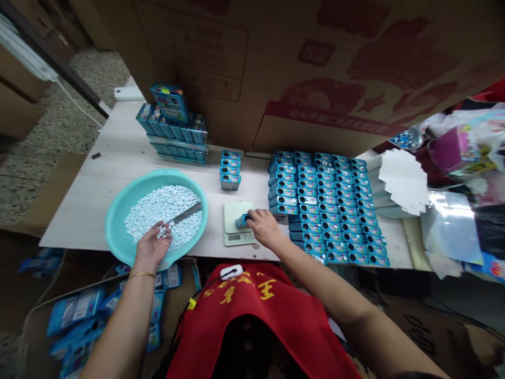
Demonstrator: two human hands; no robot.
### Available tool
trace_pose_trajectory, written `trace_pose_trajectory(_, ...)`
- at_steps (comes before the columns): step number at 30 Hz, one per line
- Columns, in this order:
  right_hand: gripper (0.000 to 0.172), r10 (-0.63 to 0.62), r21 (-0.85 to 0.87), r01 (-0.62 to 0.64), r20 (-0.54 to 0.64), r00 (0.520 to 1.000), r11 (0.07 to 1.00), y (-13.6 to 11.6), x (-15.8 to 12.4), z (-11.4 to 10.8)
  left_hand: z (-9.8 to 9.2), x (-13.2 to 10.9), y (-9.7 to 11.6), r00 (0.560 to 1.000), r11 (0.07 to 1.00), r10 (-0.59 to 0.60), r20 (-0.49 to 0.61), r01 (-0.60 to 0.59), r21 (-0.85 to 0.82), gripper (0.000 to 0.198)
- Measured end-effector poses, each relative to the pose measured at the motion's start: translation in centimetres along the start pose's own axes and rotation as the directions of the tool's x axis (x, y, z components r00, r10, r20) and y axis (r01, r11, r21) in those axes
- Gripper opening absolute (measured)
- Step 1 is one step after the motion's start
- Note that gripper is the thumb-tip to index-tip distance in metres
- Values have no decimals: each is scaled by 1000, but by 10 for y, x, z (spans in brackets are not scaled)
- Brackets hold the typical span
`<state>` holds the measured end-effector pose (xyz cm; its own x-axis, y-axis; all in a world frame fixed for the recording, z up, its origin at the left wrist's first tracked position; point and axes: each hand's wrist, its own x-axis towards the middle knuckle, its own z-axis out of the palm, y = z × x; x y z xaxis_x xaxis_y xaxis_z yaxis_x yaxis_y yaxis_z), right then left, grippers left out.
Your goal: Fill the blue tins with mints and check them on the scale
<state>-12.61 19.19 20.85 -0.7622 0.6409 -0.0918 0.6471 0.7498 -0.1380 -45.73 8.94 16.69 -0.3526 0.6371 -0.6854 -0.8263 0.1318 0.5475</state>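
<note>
Left hand (152, 245) is over the near rim of the teal basin (114, 210), palm up and cupped, with a small clump of white pellets (161, 208) held loosely in the curled fingers. The basin is full of the same pellets. A metal scoop (185, 213) lies in the basin, handle pointing right and blade end just beside the left fingertips; can't tell if they touch. Gold bracelet (141, 274) on the left wrist.

Right hand (263, 227) is on the small blue box (241, 221), fingers closed around its right end. The box sits on the platform of the white scale (232, 238), at the table's near edge between the basin and the box rows. Scale readout is too small to read.

Right of the scale, rows of blue boxes (335, 210) are packed tightly, openings up, in a block running from the back to the near edge. The right hand is just beside the block's near-left corner. A short column of boxes (230, 169) sits behind the scale, apart from the block. Further back left is a stack of blue packs (173, 129) with one upright box (169, 102) on top.

All of it rests on the pale table (118, 158). A large cardboard carton (315, 68) stands behind. White card sheets (406, 179) lie at the right end. Blue packets (74, 310) sit in a carton on the floor, lower left. Red vest (244, 310) fills the bottom centre.
</note>
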Motion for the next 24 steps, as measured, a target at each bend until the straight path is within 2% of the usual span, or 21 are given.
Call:
trace_pose_trajectory(3, 22, -50, -12, 51, 41, 998, 999, -18, 29, 6, 2, -7, -1, 999, 1000, 5, 43, -5, -11, 13)
trace_pose_trajectory(5, 22, -43, 14, 43, 9, 999, 999, -22, 32, 11, 1, -13, -2, 999, 1000, -12, 33, 12, -27, 13)
trace_pose_trajectory(8, 26, 18, 115, -5, -117, 993, 993, -18, 15, 14, -4, -19, -2, 999, 992, -49, 6, 49, -120, 17)
trace_pose_trajectory(10, 29, 117, 207, -76, -195, 974, 975, -12, -3, 17, -8, -21, -3, 997, 974, -73, 8, 73, -212, 21)
trace_pose_trajectory(13, 27, 318, 364, -212, -264, 910, 907, -2, -27, 25, -12, -20, -4, 997, 956, -65, -44, 49, -289, 23)
trace_pose_trajectory(16, 24, 487, 511, -298, -288, 824, 806, 9, -41, 37, -10, -18, -5, 990, 963, -28, -138, -10, -271, 21)
trace_pose_trajectory(20, 23, 601, 629, -329, -282, 748, 704, 21, -43, 45, -5, -18, -5, 992, 965, -29, -125, -5, -261, 20)
trace_pose_trajectory(24, 22, 653, 696, -324, -272, 707, 641, 26, -38, 43, -3, -19, -5, 994, 966, -32, -107, 4, -257, 22)
